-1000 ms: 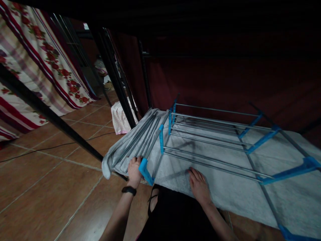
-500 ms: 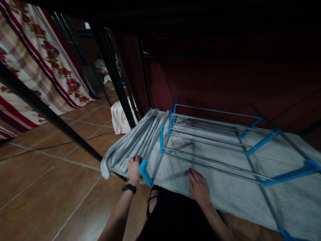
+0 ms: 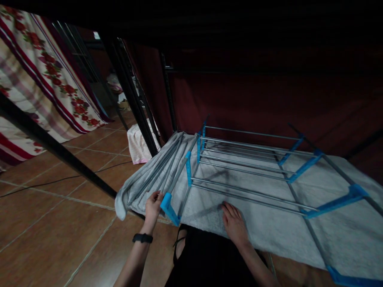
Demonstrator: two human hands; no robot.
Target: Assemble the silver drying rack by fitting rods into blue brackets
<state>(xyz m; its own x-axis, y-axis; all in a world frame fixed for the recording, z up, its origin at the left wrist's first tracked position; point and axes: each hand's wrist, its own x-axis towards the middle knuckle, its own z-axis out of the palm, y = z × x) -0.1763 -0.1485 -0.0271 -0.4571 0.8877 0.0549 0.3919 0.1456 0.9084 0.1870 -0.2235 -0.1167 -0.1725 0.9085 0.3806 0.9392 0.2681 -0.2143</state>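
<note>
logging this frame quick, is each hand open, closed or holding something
Left hand: fingers curled at the loose grey rods; grip cannot be told.
Right hand: open on the grey cloth, holding nothing.

Two hands: one left hand [image 3: 153, 205] and one right hand [image 3: 235, 223]. One wristband [image 3: 143, 238], just behind the left hand. One rack [image 3: 257, 146], beyond the right hand, with eight blue brackets [image 3: 169, 209] in view: four between the two hands and further off, four to the right of the right hand. Two rungs [image 3: 248, 200] pass nearest the right hand; those beyond are too closely lined up to count. Several rods [image 3: 154, 170] beyond the left hand, number unclear. One blanket [image 3: 263, 235], under the right hand. Left of the left hand, one cable [image 3: 60, 181] and, further off, one flowered curtain [image 3: 32, 83].
</note>
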